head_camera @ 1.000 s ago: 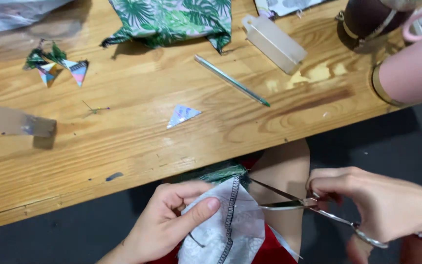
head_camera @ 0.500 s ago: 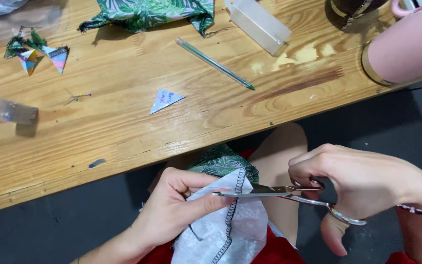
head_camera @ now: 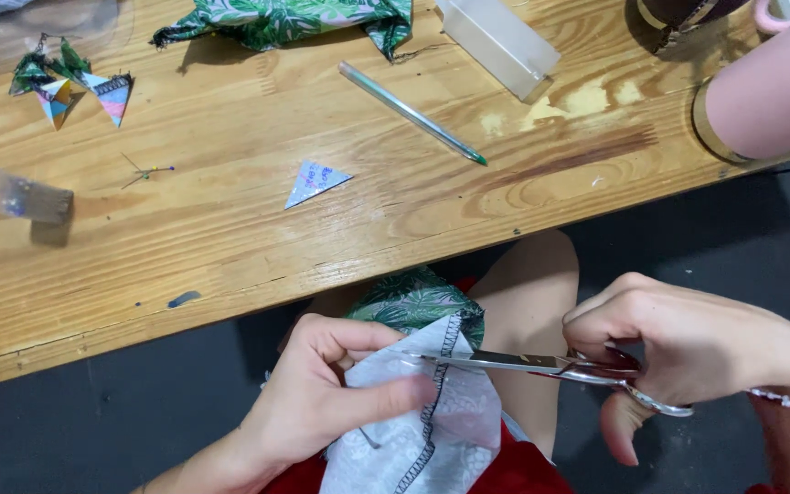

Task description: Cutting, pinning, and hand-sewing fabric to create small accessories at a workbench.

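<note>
**Scissors at the stitched edge of a fabric piece, held over the lap**

The left hand [head_camera: 322, 402] pinches a fabric piece [head_camera: 432, 430], thumb on top and fingers curled beneath, with its pale reverse side turned up and a dark overlock seam running down its length. The grip sits right beside the seam, which seems meant to keep the cloth taut where the blades meet it. The right hand [head_camera: 688, 352] is closed through the handles of a pair of metal scissors [head_camera: 541, 364], whose blades lie nearly level and look almost closed, their tips reaching across to the seam just by the left thumb. The two hands are close but not touching, joined only by scissors and cloth. The piece's green leaf-print face shows where it folds away just beyond the hands, above a bare knee.

Farther out lies the wooden worktop [head_camera: 230, 256]. Straight beyond the left hand lies a small triangular fabric cut-out [head_camera: 315, 182]; past the scissors, a green pen [head_camera: 411, 112] lies slantwise. To the far left of the hands are a few more coloured triangles [head_camera: 75, 87] and a pin [head_camera: 146, 171]. At the far edge lie a bundle of the same leaf-print cloth [head_camera: 290, 18] and a translucent plastic box [head_camera: 500, 44]; a pink cylindrical bottle [head_camera: 770, 101] lies beyond the right hand.
</note>
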